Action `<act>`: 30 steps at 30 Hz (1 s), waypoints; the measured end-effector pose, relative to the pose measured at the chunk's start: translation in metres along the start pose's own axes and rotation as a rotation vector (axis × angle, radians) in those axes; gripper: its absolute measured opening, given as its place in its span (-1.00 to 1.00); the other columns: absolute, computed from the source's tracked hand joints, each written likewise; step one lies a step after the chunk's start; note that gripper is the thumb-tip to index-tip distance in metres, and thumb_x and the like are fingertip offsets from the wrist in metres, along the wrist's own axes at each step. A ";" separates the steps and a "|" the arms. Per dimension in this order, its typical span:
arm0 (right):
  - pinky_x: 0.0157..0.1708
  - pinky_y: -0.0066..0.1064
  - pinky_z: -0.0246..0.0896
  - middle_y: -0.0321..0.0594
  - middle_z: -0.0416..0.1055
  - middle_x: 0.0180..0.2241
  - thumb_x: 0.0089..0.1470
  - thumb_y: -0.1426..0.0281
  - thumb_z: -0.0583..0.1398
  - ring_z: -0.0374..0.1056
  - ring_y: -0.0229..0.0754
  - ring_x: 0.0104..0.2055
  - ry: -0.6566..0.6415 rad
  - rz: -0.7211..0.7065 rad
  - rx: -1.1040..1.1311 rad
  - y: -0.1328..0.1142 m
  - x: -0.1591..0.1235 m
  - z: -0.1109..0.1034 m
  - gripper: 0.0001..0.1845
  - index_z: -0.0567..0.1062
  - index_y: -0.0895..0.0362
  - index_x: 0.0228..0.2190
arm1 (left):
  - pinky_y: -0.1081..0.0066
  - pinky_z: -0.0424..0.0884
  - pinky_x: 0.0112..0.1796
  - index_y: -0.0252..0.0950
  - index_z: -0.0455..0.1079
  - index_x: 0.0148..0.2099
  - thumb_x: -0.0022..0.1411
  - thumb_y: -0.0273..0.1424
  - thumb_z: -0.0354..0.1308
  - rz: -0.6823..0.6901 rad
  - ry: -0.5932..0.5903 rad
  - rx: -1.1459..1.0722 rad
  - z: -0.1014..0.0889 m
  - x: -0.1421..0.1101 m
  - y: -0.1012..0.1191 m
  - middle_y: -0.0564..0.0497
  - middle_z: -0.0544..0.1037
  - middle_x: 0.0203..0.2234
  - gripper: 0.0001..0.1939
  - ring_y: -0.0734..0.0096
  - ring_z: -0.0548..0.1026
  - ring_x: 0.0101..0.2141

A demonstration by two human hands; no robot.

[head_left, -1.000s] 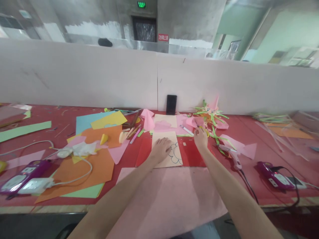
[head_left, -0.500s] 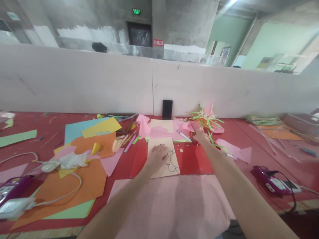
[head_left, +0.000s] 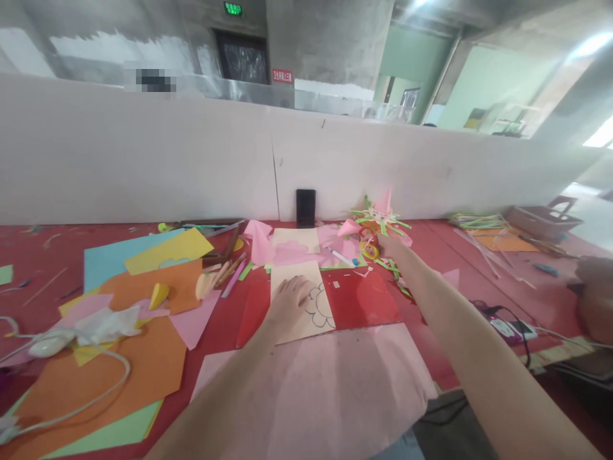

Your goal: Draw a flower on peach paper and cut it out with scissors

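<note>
My left hand (head_left: 291, 292) lies flat, fingers stretched out, on a cream sheet (head_left: 287, 322). A dark flower outline (head_left: 320, 306) is drawn on the sheet beside my fingertips. Under the sheet is a shiny red card (head_left: 366, 300). Farther off to the right, my right hand (head_left: 389, 245) has its fingers closed at a red and yellow ring-shaped thing (head_left: 369, 243), whose exact kind is unclear. A paper figure (head_left: 382, 214) with a pink cone hat and green strips stands just behind that hand. A white pen (head_left: 342, 258) is left of the rings.
A black phone (head_left: 305, 208) leans on the white partition (head_left: 191, 160). At left lie orange sheets (head_left: 158, 351), a yellow wedge (head_left: 159, 295), several pens (head_left: 234, 278) and a white cable (head_left: 125, 383). A basket (head_left: 543, 222) stands at right; part of another person (head_left: 596, 300) shows at the edge.
The view has swung to the right. My right hand has shifted slightly right and away, and the red and yellow rings now show at its fingers. My left hand stays on the sheet.
</note>
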State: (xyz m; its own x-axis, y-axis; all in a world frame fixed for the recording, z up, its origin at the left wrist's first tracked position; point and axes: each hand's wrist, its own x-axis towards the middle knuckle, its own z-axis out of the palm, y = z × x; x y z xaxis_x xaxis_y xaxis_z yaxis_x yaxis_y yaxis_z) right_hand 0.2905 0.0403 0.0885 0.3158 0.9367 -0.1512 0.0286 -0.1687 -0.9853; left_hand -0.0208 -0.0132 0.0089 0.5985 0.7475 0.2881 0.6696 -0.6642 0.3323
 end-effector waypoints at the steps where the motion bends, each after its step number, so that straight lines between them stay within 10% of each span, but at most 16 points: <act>1: -0.69 -0.50 0.07 -0.41 0.09 -0.77 0.03 0.41 0.10 0.07 -0.36 -0.72 -0.049 0.034 0.040 -0.003 -0.005 0.001 -0.73 0.22 0.13 -0.66 | 0.18 0.04 0.10 -0.18 0.24 0.00 0.16 -0.47 -0.09 0.004 0.007 0.005 0.000 0.000 0.000 0.00 0.32 0.03 -0.65 0.33 0.18 0.09; 12: -0.77 -0.68 -0.06 -0.40 0.15 -0.65 0.02 0.35 0.12 0.00 -0.47 -0.70 -0.417 0.263 0.601 -0.006 -0.109 0.011 -0.83 0.28 0.17 -0.51 | 0.20 0.23 -0.01 -0.21 0.35 -0.13 0.16 -0.49 -0.07 0.024 0.062 -0.010 -0.006 -0.002 0.005 -0.06 0.37 -0.10 -0.74 0.26 0.30 -0.05; 22: -0.72 -0.55 0.11 -0.34 0.33 -0.54 -0.20 0.44 0.25 0.18 -0.40 -0.66 -0.173 0.004 0.592 0.054 -0.132 0.051 -0.84 0.36 0.13 -0.49 | 0.26 0.21 -0.01 -0.19 0.25 0.00 0.12 -0.35 0.04 0.176 -0.145 -0.044 -0.020 -0.011 0.027 -0.04 0.37 -0.03 -0.64 0.27 0.31 -0.02; 30: -0.88 -0.54 -0.18 -0.44 0.19 -0.68 -0.09 0.17 0.19 -0.01 -0.47 -0.83 -0.011 -0.192 0.622 0.085 -0.125 0.068 -0.67 0.21 0.10 -0.62 | 0.22 0.17 0.03 -0.14 0.18 0.09 0.08 -0.21 0.08 0.270 -0.277 -0.019 -0.019 -0.016 0.042 -0.04 0.31 0.08 -0.50 0.22 0.27 0.05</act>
State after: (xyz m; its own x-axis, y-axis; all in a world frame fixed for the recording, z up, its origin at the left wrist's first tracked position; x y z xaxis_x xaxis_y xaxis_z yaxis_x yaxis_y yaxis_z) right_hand 0.1890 -0.0703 0.0179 0.3503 0.9360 0.0350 -0.4716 0.2085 -0.8568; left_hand -0.0110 -0.0533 0.0355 0.8503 0.5136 0.1146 0.4646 -0.8350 0.2947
